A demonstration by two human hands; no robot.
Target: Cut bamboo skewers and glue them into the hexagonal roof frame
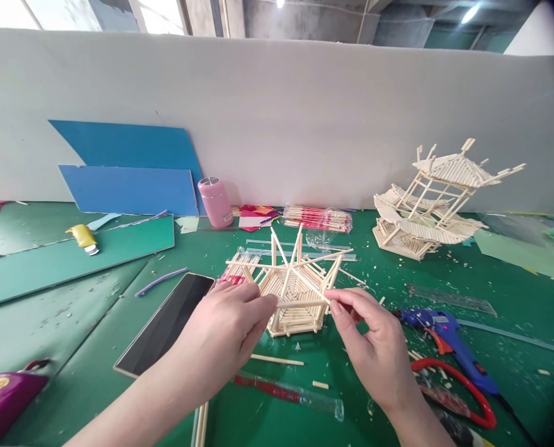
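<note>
Pale hexagonal stick frame [295, 292], spokes splayed; left hand [228, 332], right hand [374, 341] grip pinching one thin stick [302, 303].

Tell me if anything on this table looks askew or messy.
The finished stick pavilion on the right leans over, its roof tipped instead of level. Wood offcuts litter the green mat. Both hands, left hand and right hand, hold one stick against the hexagonal frame.
</note>
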